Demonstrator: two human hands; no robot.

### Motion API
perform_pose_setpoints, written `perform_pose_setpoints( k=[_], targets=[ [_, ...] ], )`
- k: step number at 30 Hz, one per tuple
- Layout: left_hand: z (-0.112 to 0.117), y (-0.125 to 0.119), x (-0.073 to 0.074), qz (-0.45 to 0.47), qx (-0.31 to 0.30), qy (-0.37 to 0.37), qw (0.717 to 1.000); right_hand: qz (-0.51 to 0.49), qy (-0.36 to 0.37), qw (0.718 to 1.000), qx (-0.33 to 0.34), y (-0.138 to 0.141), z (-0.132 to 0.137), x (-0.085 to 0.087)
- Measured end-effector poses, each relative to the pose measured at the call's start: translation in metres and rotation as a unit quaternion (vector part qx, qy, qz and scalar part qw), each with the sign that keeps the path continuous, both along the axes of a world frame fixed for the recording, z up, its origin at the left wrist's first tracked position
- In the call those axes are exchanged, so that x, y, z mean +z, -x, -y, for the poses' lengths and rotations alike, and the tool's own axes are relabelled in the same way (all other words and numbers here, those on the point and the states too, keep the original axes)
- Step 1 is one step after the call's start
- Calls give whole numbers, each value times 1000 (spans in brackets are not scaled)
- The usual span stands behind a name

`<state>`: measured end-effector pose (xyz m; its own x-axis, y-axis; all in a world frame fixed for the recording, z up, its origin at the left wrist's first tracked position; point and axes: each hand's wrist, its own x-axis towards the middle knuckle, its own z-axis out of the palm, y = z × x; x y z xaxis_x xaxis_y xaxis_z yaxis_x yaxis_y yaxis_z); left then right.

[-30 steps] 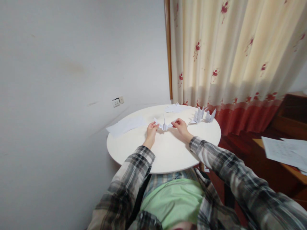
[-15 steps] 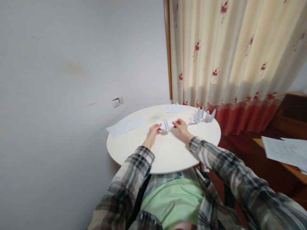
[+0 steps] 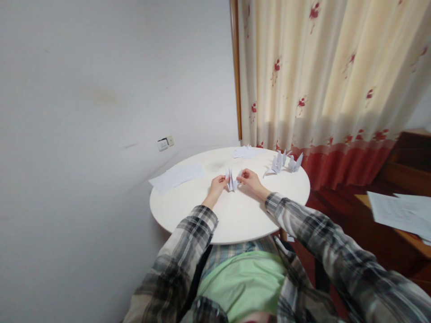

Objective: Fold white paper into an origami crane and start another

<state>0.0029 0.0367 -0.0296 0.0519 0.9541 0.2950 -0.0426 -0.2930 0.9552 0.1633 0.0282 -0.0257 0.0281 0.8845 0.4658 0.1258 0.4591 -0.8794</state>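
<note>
A white folded paper crane (image 3: 230, 183) is held between my two hands, just above the middle of the round white table (image 3: 242, 224). My left hand (image 3: 218, 185) is closed, pinching its left side. On the other side, my right hand (image 3: 249, 179) pinches a wing or tip of the same paper, fingers closed. Thin upright folds show between the hands; the rest of the crane is partly behind the fingers. Several finished-looking paper cranes (image 3: 278, 163) stand at the table's far right, with another crane (image 3: 295, 164) beside them.
Flat white paper sheets (image 3: 177, 177) lie at the table's left, and more paper (image 3: 247, 152) lies at its far edge. A wall with a socket (image 3: 163, 144) borders the left. A floral curtain (image 3: 319, 89) hangs behind. Printed sheets (image 3: 397, 208) rest on wooden furniture at right.
My hands have come closer together, the right one shifting left. The crane's folds, spread outward before, now stand more upright and narrower, and its paper sits slightly lower in view.
</note>
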Motion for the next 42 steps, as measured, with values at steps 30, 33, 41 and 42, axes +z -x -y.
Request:
perform_pose_setpoints(
  k=[30,33,41,42],
  targets=[
    [9,-3,8,19,76,-26,997,-41,70,997,-14,-6,-8,-7],
    [11,-3,8,41,69,-12,997,-85,78,993,2,-6,-7,-5],
    [7,-2,5,49,63,-23,997,-116,98,988,23,-6,-5,-5],
    [6,-1,4,44,66,-26,997,-118,98,988,23,-6,-5,-5]
  ],
)
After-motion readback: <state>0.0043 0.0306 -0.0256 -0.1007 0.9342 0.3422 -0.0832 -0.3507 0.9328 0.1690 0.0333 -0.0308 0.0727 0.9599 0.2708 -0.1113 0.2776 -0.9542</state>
